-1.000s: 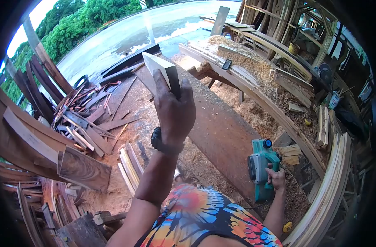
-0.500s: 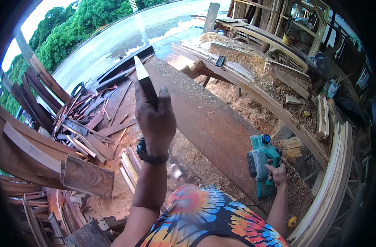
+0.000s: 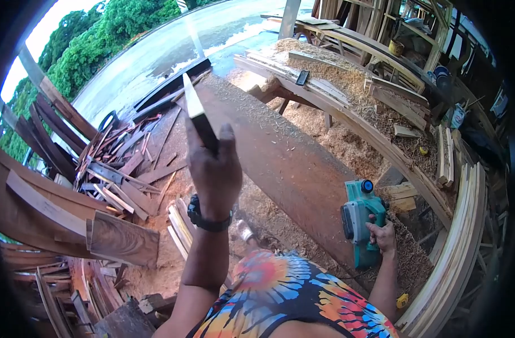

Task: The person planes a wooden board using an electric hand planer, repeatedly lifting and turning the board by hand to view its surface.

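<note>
Raised over the near left edge of a long brown board, my left hand [image 3: 214, 174] grips a narrow wood piece [image 3: 195, 106] between thumb and fingers. The piece points up and away, with a pale face and a dark edge. At the right, my right hand [image 3: 382, 235] is wrapped round the handle of a teal power planer [image 3: 362, 217]. The planer is at the near right end of the brown board [image 3: 291, 174], which has shavings scattered on it. Its underside is not visible.
Long pale planks [image 3: 449, 253] lie at the right. Beyond the board are a beam [image 3: 376, 138], heaped shavings [image 3: 342, 79] and a phone-like black object [image 3: 302, 78]. Scrap wood [image 3: 119, 174] is piled at the left, near a leaning grained panel [image 3: 125, 238]. A yellow tape measure [image 3: 402, 301] lies low right.
My left hand has moved left with the wood piece, which has turned so that its pale face looks narrower. My right hand stays on the planer. The camera view has shifted slightly.
</note>
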